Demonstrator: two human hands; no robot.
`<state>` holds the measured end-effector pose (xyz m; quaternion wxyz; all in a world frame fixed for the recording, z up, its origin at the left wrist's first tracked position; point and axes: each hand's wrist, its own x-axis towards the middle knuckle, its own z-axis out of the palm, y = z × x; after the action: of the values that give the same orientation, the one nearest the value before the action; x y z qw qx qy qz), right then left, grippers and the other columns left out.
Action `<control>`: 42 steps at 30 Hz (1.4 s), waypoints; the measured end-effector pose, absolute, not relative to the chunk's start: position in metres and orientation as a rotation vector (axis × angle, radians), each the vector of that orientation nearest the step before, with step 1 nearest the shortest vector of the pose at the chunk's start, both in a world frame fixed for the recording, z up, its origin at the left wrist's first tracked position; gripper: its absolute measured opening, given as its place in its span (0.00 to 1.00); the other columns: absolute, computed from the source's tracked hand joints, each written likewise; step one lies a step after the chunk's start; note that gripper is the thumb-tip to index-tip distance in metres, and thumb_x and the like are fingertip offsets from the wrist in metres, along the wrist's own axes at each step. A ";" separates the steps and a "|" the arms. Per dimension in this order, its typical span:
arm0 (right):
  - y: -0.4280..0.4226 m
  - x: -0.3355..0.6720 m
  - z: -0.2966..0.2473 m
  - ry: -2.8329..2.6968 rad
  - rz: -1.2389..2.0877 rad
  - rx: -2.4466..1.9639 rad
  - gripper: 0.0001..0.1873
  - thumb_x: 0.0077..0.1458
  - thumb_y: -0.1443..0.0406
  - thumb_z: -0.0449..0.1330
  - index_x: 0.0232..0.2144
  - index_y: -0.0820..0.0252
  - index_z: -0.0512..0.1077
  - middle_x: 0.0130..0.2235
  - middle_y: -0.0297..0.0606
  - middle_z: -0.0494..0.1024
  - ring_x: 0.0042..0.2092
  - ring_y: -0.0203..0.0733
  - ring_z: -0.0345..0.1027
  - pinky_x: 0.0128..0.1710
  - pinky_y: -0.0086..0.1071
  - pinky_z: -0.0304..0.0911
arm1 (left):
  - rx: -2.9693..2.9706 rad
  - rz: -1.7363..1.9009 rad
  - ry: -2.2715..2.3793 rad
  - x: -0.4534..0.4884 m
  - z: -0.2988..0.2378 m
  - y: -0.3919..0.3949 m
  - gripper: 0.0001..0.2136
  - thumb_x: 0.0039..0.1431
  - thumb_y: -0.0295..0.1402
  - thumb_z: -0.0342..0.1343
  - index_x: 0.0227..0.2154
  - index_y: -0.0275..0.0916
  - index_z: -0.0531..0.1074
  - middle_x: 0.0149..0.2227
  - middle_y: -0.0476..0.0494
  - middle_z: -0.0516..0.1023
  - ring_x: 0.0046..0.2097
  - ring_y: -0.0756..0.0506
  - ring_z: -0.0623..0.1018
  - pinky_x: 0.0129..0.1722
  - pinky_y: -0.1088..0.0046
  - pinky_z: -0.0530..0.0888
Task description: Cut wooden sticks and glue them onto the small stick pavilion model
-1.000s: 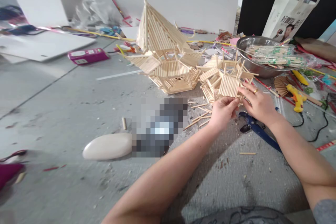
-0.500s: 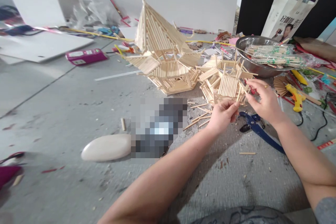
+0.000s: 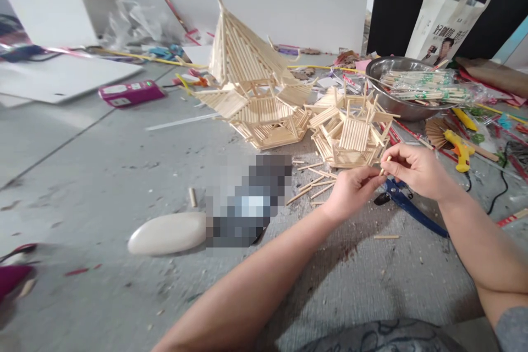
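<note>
Between the fingertips of both hands is a short wooden stick (image 3: 385,166). My left hand (image 3: 355,187) pinches its lower end, and my right hand (image 3: 416,169) closes on its upper end. Just behind them stands a small model of wooden sticks (image 3: 355,135), with slanted panels and upright posts. To its left rises a larger stick pavilion (image 3: 268,110) with a pointed roof. Blue-handled pruning shears (image 3: 412,210) lie on the floor beneath my right hand, partly covered by it. Several cut sticks (image 3: 313,182) are scattered left of my left hand.
A metal bowl (image 3: 373,88) at the back right holds packaged chopsticks. Beside it are a yellow glue gun (image 3: 460,151) and a white bag (image 3: 439,22). A pale oval object (image 3: 167,234) and a purple box (image 3: 132,93) lie to the left.
My right hand has come down and left, away from the small model, and now meets my left hand at the stick. The view has shifted slightly.
</note>
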<state>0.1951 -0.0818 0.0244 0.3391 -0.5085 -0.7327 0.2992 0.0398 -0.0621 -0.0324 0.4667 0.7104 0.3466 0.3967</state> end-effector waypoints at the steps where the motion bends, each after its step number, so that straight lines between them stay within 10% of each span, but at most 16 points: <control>1: -0.081 0.196 0.025 -1.926 0.746 -1.343 0.11 0.52 0.58 0.53 0.30 0.60 0.67 0.26 0.32 0.71 0.25 0.31 0.62 0.25 0.27 0.58 | 1.812 0.984 0.853 0.039 -0.035 -0.059 0.08 0.51 0.35 0.53 0.25 0.36 0.74 0.18 0.50 0.68 0.22 0.53 0.66 0.24 0.77 0.63; 12: -0.099 0.223 0.014 -2.733 0.281 -2.294 0.16 0.45 0.53 0.57 0.26 0.60 0.70 0.31 0.47 0.77 0.33 0.53 0.71 0.27 0.37 0.59 | 2.100 0.870 1.102 0.026 -0.061 -0.023 0.08 0.52 0.32 0.51 0.23 0.38 0.73 0.22 0.48 0.71 0.24 0.51 0.66 0.26 0.78 0.60; 23: -0.110 0.224 -0.001 -2.681 0.205 -2.315 0.12 0.47 0.70 0.48 0.35 0.63 0.68 0.32 0.49 0.76 0.33 0.48 0.71 0.26 0.33 0.56 | 2.259 0.866 1.069 0.016 -0.067 -0.008 0.09 0.53 0.31 0.49 0.23 0.37 0.71 0.26 0.45 0.74 0.29 0.50 0.71 0.32 0.76 0.64; 34: -0.118 0.266 0.049 -2.306 0.819 -1.859 0.12 0.46 0.57 0.57 0.31 0.56 0.63 0.28 0.32 0.68 0.28 0.35 0.61 0.27 0.29 0.55 | 2.409 0.990 0.854 0.024 -0.055 -0.035 0.10 0.58 0.32 0.44 0.26 0.36 0.68 0.23 0.46 0.72 0.25 0.51 0.70 0.27 0.76 0.66; 42: -0.123 0.257 0.033 -1.609 1.504 -1.154 0.12 0.45 0.59 0.61 0.32 0.55 0.64 0.22 0.26 0.63 0.16 0.26 0.50 0.12 0.24 0.45 | 1.910 1.220 0.755 0.043 -0.039 -0.074 0.08 0.59 0.32 0.43 0.30 0.36 0.65 0.40 0.39 0.74 0.36 0.51 0.73 0.33 0.75 0.68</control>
<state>0.2566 -0.1230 0.0332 0.3216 -0.4395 -0.6127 0.5728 0.0427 -0.0735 -0.0388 0.3675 0.7435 0.2939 0.4751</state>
